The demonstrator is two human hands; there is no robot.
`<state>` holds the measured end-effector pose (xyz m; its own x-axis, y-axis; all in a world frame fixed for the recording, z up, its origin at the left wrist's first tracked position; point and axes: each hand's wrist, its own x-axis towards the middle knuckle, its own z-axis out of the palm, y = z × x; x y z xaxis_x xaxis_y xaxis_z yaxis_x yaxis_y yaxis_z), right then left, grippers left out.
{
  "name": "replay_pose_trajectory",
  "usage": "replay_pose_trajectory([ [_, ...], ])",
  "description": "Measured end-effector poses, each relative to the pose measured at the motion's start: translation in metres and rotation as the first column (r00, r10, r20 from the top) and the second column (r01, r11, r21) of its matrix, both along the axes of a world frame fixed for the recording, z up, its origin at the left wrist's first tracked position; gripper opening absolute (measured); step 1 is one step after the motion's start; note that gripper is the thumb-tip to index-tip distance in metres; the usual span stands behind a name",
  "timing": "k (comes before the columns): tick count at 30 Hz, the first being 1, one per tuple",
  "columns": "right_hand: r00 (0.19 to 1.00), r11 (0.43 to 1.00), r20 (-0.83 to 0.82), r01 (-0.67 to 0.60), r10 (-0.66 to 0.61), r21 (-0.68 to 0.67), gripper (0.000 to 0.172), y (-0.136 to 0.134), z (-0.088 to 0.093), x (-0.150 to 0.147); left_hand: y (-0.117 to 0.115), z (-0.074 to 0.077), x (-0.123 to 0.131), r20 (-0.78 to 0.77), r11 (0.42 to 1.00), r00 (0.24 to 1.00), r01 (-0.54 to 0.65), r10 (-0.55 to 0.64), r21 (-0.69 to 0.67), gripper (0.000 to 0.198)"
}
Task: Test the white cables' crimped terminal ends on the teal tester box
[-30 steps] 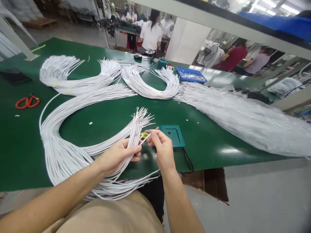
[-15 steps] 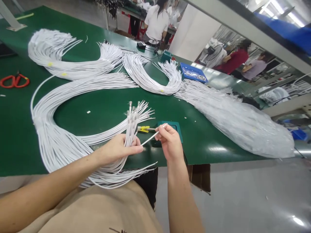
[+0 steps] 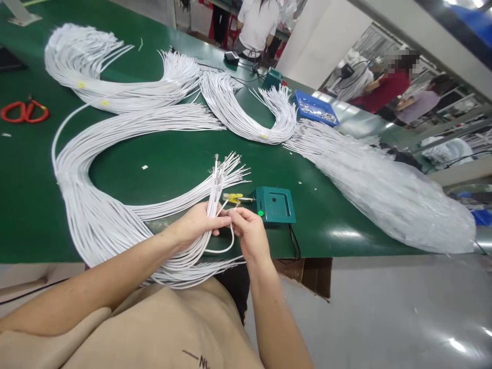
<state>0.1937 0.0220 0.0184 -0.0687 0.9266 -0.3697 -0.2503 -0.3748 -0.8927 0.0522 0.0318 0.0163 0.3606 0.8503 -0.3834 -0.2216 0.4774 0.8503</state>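
Note:
My left hand is closed round a bunch of white cables, whose metal-tipped ends point up and away from me. Close against it, my right hand pinches a single white cable that bends in a small loop between the two hands. The fingertips of both hands meet, so the exact grip there is partly hidden. Just beyond them are a yellow-handled tool or clip and a teal box with a lit green button. The long bundle of white cables curves round on the left.
More white cable bundles lie across the green table. Red-handled scissors are at the left. A blue tray of small parts and a plastic-wrapped cable bundle lie to the right. Other people stand beyond the table.
My right hand has moved left and down to my left hand, bending the single cable into a loop. The teal box is now more exposed. The whole view has shifted slightly.

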Motion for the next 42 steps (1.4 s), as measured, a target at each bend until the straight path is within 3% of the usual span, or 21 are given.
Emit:
replay_pose_trajectory([
  [5,1.000,1.000,0.010,0.020,-0.021,0.018,0.019,0.005,-0.004,0.005,0.001,-0.002,0.001,-0.086,1.000,0.996,-0.008,0.008,0.009,0.032],
  [11,0.988,0.995,0.142,0.057,-0.068,0.085,0.017,0.010,-0.010,0.001,-0.002,0.001,0.000,-0.232,0.997,0.972,-0.018,0.035,0.078,0.025],
  [16,0.998,0.998,0.023,0.065,-0.066,0.012,0.024,0.008,-0.013,-0.001,-0.002,-0.003,-0.005,-0.297,0.995,0.952,-0.053,0.074,0.080,0.026],
  [21,0.983,0.999,0.183,-0.004,-0.002,0.032,0.020,0.006,-0.009,-0.008,-0.002,-0.005,-0.008,-0.311,0.993,0.947,-0.045,0.076,0.106,0.026],
  [23,0.991,0.999,0.126,0.035,-0.040,0.039,0.017,0.009,-0.009,-0.013,-0.002,-0.003,-0.009,-0.321,0.994,0.945,-0.037,0.070,0.106,0.026],
  [25,0.992,0.992,-0.031,0.124,-0.124,0.007,0.015,0.014,-0.011,-0.017,-0.002,-0.003,-0.011,-0.317,0.995,0.946,-0.041,0.070,0.096,0.026],
  [29,0.920,0.964,-0.289,0.259,-0.263,-0.053,0.016,0.027,-0.009,-0.015,-0.006,-0.005,-0.014,-0.278,0.995,0.957,-0.069,0.085,0.067,0.031],
  [31,0.933,0.964,-0.243,0.266,-0.264,-0.023,0.022,0.027,-0.007,-0.011,-0.007,-0.008,-0.015,-0.243,0.994,0.963,-0.104,0.112,0.045,0.040],
  [34,0.983,0.984,-0.046,0.178,-0.178,-0.007,0.029,0.018,-0.009,-0.009,-0.007,-0.012,-0.016,-0.204,0.991,0.970,-0.131,0.130,0.013,0.048],
  [37,0.991,0.997,0.107,0.078,-0.076,-0.011,0.022,0.009,-0.016,-0.013,-0.005,-0.014,-0.016,-0.209,0.995,0.973,-0.094,0.099,0.037,0.034],
  [39,0.992,0.997,0.106,0.071,-0.072,0.011,0.018,0.009,-0.020,-0.015,-0.004,-0.013,-0.016,-0.213,0.995,0.973,-0.073,0.086,0.067,0.027],
  [42,0.982,0.983,-0.037,0.183,-0.183,0.014,0.014,0.016,-0.020,-0.017,-0.003,-0.007,-0.015,-0.217,0.994,0.971,-0.093,0.103,0.057,0.027],
])
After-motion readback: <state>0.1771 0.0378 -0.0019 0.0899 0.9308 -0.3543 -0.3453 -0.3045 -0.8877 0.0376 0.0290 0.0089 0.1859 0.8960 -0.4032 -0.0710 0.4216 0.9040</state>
